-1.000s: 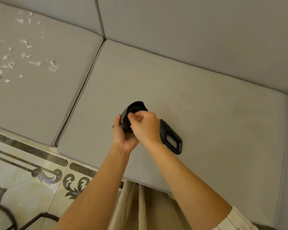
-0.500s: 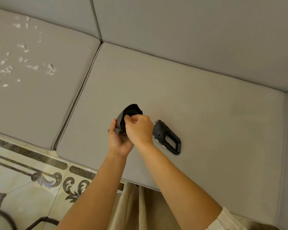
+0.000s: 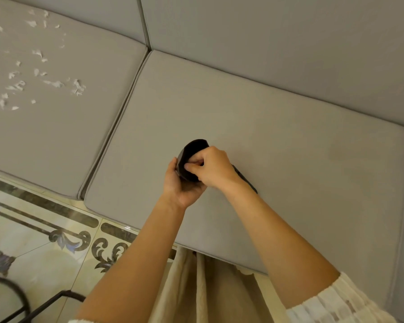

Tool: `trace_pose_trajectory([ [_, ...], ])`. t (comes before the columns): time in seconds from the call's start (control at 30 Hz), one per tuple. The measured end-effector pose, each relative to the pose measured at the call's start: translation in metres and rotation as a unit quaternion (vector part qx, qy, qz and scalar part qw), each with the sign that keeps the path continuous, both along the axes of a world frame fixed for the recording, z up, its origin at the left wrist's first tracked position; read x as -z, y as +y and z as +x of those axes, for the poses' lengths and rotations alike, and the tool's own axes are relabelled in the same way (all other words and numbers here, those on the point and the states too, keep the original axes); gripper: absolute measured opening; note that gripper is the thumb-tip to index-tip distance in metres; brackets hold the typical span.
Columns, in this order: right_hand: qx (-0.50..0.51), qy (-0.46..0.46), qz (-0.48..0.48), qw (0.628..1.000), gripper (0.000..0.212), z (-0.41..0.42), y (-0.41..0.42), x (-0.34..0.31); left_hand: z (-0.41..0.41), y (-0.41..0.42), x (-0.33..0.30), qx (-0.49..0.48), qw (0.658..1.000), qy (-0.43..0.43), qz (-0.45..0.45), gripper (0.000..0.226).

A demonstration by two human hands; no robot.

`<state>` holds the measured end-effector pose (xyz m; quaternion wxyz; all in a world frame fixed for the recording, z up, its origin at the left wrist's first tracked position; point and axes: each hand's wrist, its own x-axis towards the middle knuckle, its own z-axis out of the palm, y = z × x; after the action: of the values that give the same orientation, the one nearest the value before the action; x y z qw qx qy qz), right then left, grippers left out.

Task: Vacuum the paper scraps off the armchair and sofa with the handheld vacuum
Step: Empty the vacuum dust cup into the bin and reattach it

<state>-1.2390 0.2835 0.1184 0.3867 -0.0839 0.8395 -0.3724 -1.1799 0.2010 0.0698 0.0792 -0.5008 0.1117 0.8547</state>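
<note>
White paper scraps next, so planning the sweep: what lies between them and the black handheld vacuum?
Head view: bare grey cushion fabric and the seam between the white paper scraps and the black handheld vacuum.

paper scraps (image 3: 36,73) on left cushion (image 3: 63,136), vacuum (image 3: 191,157) on right cushion (image 3: 289,159)

- handheld vacuum (image 3: 193,152): black
- sofa cushion (image 3: 278,148): plain grey
- paper scraps (image 3: 36,73): white
- floor tiles (image 3: 40,238): cream, with dark grey bands and scrollwork
- sleeve (image 3: 336,304): white, textured
- garment (image 3: 210,290): beige
</note>
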Motion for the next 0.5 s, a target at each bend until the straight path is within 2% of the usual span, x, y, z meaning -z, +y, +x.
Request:
trace_pose_trajectory([
  [0.17, 0.003, 0.001, 0.012, 1.000, 0.016, 0.008, -0.002, 0.011, 0.008, 0.001, 0.004, -0.008, 0.999, -0.032, 0.019, 0.040],
  [0.3, -0.086, 0.046, 0.079, 0.992, 0.018, 0.013, -0.014, 0.016, 0.018, 0.000, 0.013, 0.011, 0.999, -0.035, 0.025, 0.031],
  [0.4, -0.133, 0.149, 0.097, 0.975, 0.019, 0.017, -0.011, 0.010, 0.018, -0.005, 0.008, 0.014, 0.999, -0.027, 0.027, 0.030],
  [0.5, -0.115, 0.279, 0.008, 0.953, 0.029, 0.027, 0.006, 0.012, 0.010, -0.013, 0.004, 0.035, 0.998, -0.022, 0.046, 0.030],
])
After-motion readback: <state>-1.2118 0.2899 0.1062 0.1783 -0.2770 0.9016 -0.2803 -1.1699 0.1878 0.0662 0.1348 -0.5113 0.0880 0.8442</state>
